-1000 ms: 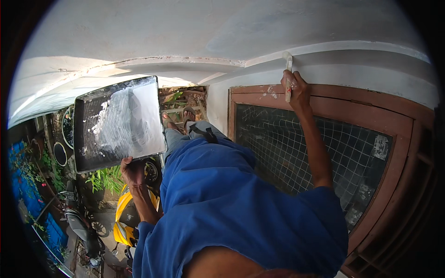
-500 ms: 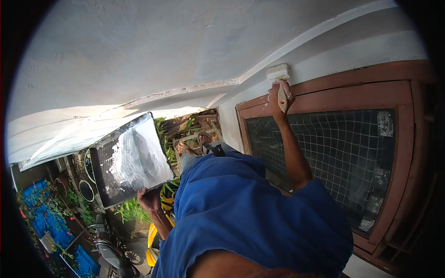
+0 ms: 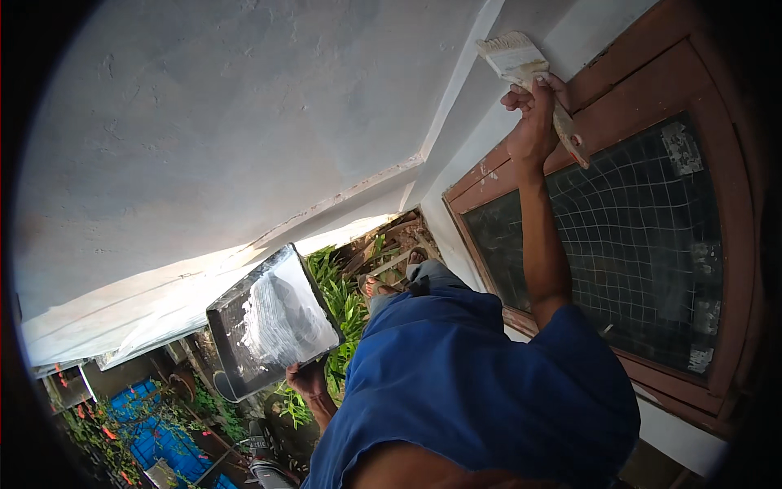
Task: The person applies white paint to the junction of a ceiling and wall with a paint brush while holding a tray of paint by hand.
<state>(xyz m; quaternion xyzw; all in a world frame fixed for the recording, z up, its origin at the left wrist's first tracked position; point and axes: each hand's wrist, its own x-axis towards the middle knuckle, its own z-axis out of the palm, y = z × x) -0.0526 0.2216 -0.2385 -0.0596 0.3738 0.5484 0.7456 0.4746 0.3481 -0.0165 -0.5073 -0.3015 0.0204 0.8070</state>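
Observation:
My left hand (image 3: 306, 381) grips the lower edge of a black paint tray (image 3: 232, 346), held out at left and streaked with white paint over its ridged floor. My right hand (image 3: 533, 122) is raised at upper right, fingers around the wooden handle of a wide paintbrush (image 3: 513, 59) with whitened bristles. The brush head is close to a white trim strip (image 3: 452, 110) along the grey-white overhead surface (image 3: 244, 138); whether it touches, I cannot tell. Just below that hand is a brown-framed window (image 3: 635, 98) with wire-grid dark glass.
My sandalled feet (image 3: 376, 285) are beyond my body, near green plants (image 3: 338, 306) and loose boards. At lower left are a blue sheet or panel (image 3: 163, 432), flowering branches (image 3: 106, 432) and part of a parked motorbike (image 3: 265, 469).
My right hand and brush have moved higher and farther right, the brush now angled. The view has rotated, and the tray in my left hand sits lower and further right in the picture.

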